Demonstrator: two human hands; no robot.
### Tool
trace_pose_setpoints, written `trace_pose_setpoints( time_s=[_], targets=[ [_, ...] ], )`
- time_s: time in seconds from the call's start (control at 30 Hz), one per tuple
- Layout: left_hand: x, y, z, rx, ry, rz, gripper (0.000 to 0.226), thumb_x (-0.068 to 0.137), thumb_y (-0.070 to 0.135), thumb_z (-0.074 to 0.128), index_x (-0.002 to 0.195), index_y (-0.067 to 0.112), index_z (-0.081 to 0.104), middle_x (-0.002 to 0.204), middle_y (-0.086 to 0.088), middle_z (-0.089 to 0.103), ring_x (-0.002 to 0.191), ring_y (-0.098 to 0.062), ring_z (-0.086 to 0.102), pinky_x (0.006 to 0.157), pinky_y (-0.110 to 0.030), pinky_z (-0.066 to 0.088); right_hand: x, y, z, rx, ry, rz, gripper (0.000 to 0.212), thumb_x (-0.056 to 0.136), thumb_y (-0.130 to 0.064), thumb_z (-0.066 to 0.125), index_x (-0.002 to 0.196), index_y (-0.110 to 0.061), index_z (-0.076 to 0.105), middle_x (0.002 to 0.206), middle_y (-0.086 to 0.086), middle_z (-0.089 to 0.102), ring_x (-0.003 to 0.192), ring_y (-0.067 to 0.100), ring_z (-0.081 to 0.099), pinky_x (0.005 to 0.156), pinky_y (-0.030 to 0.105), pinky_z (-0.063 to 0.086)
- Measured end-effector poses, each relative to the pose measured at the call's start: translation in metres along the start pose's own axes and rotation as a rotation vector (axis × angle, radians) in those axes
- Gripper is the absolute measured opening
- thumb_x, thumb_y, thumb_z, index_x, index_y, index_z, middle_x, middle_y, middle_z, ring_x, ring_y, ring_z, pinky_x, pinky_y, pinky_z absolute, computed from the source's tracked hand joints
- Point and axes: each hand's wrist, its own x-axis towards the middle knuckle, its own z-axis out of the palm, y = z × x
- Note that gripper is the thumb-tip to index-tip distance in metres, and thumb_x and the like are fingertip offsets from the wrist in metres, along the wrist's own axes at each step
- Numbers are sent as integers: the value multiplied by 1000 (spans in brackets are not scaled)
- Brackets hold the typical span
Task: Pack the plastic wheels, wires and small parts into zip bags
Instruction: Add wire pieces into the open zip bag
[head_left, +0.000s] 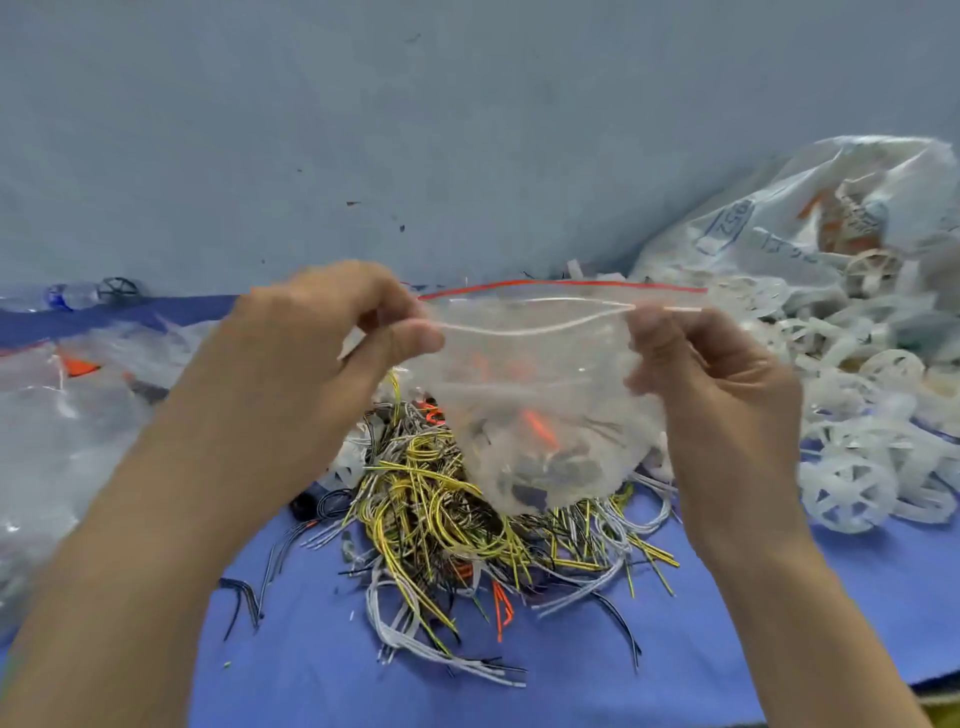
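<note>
I hold a clear zip bag (530, 374) with a red strip along its top up above the table. My left hand (322, 353) pinches the bag's left top corner and my right hand (711, 374) pinches its right top corner. The zip line gapes in the middle. Dark and orange small parts show through the bag's bottom. Under it lies a tangled heap of yellow, black and white wires (457, 530) on the blue cloth. A pile of white plastic wheels (852, 431) lies to the right.
A large clear sack (831, 208) with wheels and orange parts stands at the back right. Clear bags with parts (67, 410) are heaped at the left. A grey-blue wall (415, 130) rises just behind the blue cloth (311, 675).
</note>
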Motion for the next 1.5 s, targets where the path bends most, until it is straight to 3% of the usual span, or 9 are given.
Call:
trace_pose_setpoints(
  time_s=[0.2, 0.33, 0.5, 0.77, 0.9, 1.0, 1.13, 1.33, 1.5],
  targets=[
    [-4, 4, -6, 46, 165, 59, 21, 91, 56, 54, 93, 35, 59, 80, 15, 58, 74, 1, 52, 68, -14, 39, -6, -6, 2, -4, 14, -60, 22, 87, -35, 72, 70, -22, 67, 54, -5, 53, 51, 10, 44, 51, 16, 37],
    [-12, -3, 6, -46, 21, -73, 30, 88, 57, 50, 88, 29, 63, 85, 10, 65, 80, -14, 60, 77, -42, 51, -11, 8, 4, -12, -18, 77, 24, 87, -32, 72, 67, -20, 66, 51, -2, 51, 48, 10, 42, 48, 18, 35],
    [-20, -15, 3, -173, -4, -92, 14, 87, 54, 59, 83, 41, 62, 89, 22, 65, 82, 4, 58, 67, -2, 38, -9, 15, -5, 11, -76, 64, 25, 83, -41, 72, 69, -21, 68, 55, -4, 55, 50, 10, 46, 47, 14, 36],
    [-23, -22, 14, -284, -27, -191, 21, 86, 55, 54, 85, 37, 64, 76, 8, 66, 64, -15, 57, 58, -18, 42, -10, 23, -4, 23, -68, 82, 17, 83, -42, 72, 84, -25, 75, 69, -2, 64, 54, 10, 53, 48, 20, 42],
    [-19, -18, 15, -332, 36, -214, 23, 91, 53, 53, 85, 35, 67, 66, 13, 61, 49, -8, 49, 47, -8, 33, -8, 20, -2, 32, -15, 50, 13, 84, -37, 73, 77, -27, 74, 66, -3, 64, 53, 9, 52, 48, 18, 41],
    [-16, -16, 13, -376, 73, -246, 24, 94, 52, 53, 86, 35, 68, 79, 9, 68, 66, -10, 61, 63, -23, 49, -6, 14, -1, 39, 8, 3, 14, 87, -31, 73, 74, -26, 73, 63, -6, 63, 50, 7, 50, 47, 16, 40],
    [-11, -9, 22, -272, 114, -271, 18, 96, 45, 54, 88, 32, 64, 82, 18, 66, 79, 2, 61, 67, -11, 44, -7, 19, 0, -21, -8, 29, 17, 88, -31, 71, 75, -21, 72, 62, -6, 62, 51, 8, 50, 48, 21, 40],
    [0, 33, 52, -47, -79, 15, 41, 95, 46, 48, 128, 23, 56, 124, 6, 60, 118, -16, 52, 102, -41, 40, -8, 27, -1, -152, -52, -6, 16, 90, -43, 68, 79, -32, 70, 63, -11, 62, 55, 7, 53, 52, 17, 40],
    [33, 51, 64, 125, -289, 244, 33, 102, 47, 34, 107, 26, 59, 100, 9, 66, 94, -20, 63, 76, -39, 47, -7, 31, 0, -183, -77, -34, 19, 95, -49, 57, 86, -35, 67, 66, -12, 59, 57, 10, 51, 54, 28, 41]
  ],
)
